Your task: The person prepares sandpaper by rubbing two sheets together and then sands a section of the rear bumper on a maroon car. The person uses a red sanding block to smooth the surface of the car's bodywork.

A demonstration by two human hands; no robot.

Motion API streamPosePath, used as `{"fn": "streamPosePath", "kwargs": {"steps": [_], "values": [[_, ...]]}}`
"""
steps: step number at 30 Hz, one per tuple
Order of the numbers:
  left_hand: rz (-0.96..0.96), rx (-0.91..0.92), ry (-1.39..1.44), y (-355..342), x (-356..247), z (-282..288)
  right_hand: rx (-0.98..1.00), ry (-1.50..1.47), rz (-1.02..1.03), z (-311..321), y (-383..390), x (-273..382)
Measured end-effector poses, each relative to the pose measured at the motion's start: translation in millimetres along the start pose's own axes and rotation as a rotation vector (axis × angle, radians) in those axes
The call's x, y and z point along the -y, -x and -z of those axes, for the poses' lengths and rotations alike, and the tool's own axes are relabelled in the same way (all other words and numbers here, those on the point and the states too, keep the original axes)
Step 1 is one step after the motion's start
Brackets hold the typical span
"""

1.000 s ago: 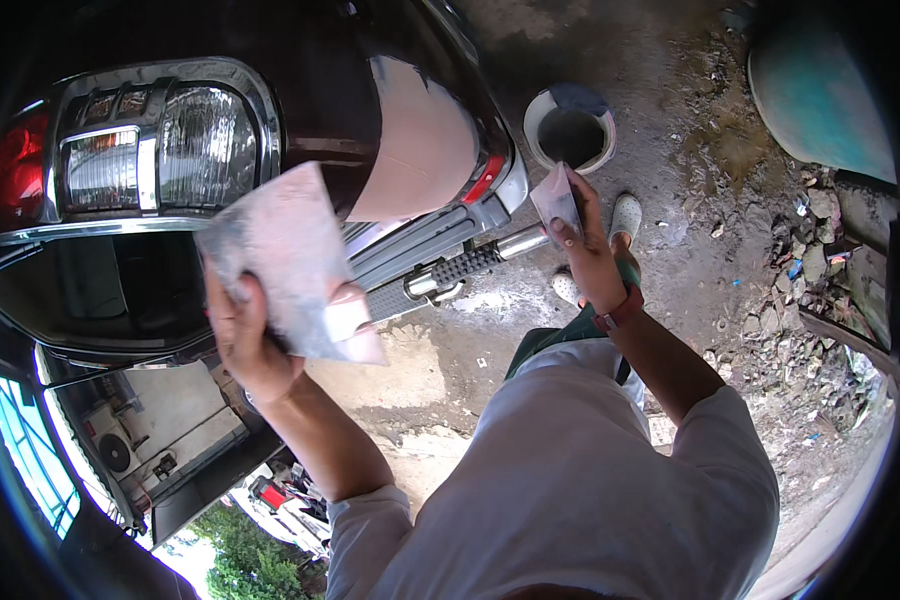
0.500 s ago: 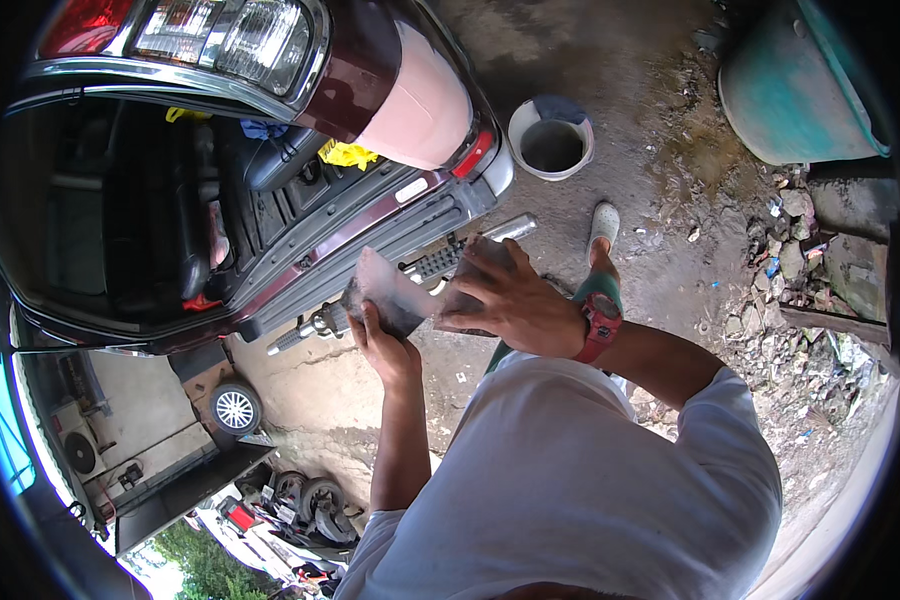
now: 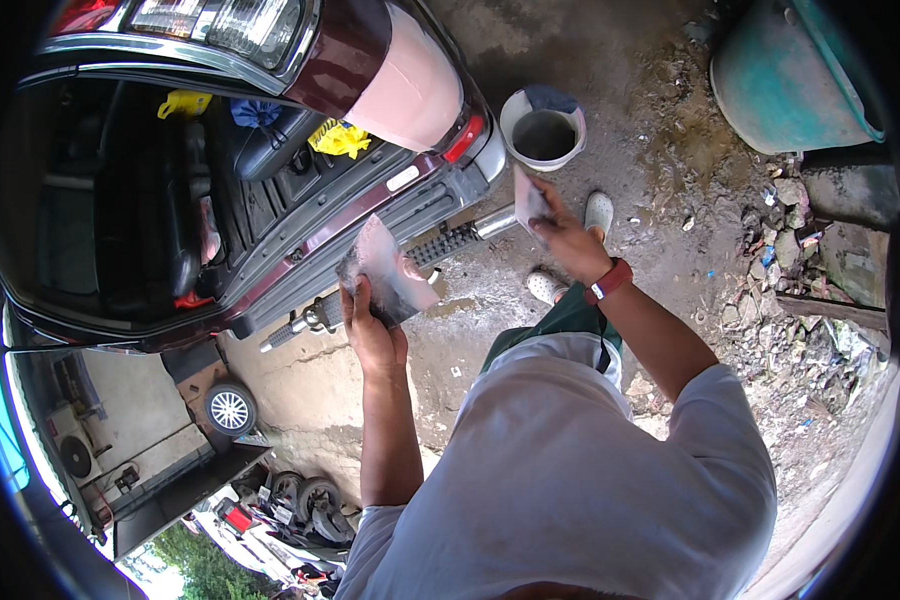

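My left hand (image 3: 375, 340) is closed on a sheet of sandpaper (image 3: 382, 265), pale pink with dark grey smears and a ragged right edge. My right hand (image 3: 578, 248) pinches a smaller piece of sandpaper (image 3: 526, 198), also pinkish and grey, and is held out forward and to the right. Both pieces are in the air, apart from each other. Just beyond the right hand stands a white bucket (image 3: 511, 143) of dark water, with a grey patch on its far rim. To the left is a maroon car (image 3: 342, 62) with a pale pink patch (image 3: 420, 85) on its rear corner.
A metal step bar (image 3: 448, 243) runs beside the car's open doorway. Yellow bags (image 3: 340, 138) lie inside. A large green tub (image 3: 785, 85) stands at the far right, above rubble (image 3: 770, 270). A wheel (image 3: 231, 409) and several motorbike parts (image 3: 310, 500) are at the lower left.
My right hand has moved away from the left, forward and right toward the bucket, carrying its sandpaper piece. The left hand stays nearly in place, its sheet now showing more fully.
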State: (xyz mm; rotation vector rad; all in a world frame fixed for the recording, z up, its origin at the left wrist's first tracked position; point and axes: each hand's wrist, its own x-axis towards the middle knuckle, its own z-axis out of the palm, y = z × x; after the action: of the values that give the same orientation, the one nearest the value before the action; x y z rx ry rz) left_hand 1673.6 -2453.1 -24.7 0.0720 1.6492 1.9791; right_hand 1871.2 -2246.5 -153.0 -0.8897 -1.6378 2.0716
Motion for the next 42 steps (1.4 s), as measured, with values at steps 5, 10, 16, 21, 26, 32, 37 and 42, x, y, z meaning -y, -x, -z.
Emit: {"fn": "streamPosePath", "kwargs": {"steps": [5,10,16,21,26,32,37,42], "values": [[-0.269,-0.032,-0.240,-3,-4,-14,-0.014,-0.982,-0.273,10,-11,25],[-0.401,0.072,-0.690,2,-22,-46,0.017,0.031,0.524,-24,-22,71],[-0.530,0.056,-0.838,-4,-31,-79,0.141,0.574,0.827,-61,3,88],[-0.280,-0.194,-0.073,-31,-29,-33,0.401,0.040,0.551,-35,-30,50],[-0.014,-0.224,-0.033,-20,-9,10,0.144,-0.543,0.200,-7,-65,58],[0.150,-0.254,-0.030,7,28,26,-0.206,0.654,0.958,-7,-125,99],[0.174,-0.289,-0.038,21,38,42,-0.402,1.039,1.281,-23,-184,82],[0.170,-0.274,-0.032,30,44,61,-0.529,0.998,1.294,-38,-213,86]]}}
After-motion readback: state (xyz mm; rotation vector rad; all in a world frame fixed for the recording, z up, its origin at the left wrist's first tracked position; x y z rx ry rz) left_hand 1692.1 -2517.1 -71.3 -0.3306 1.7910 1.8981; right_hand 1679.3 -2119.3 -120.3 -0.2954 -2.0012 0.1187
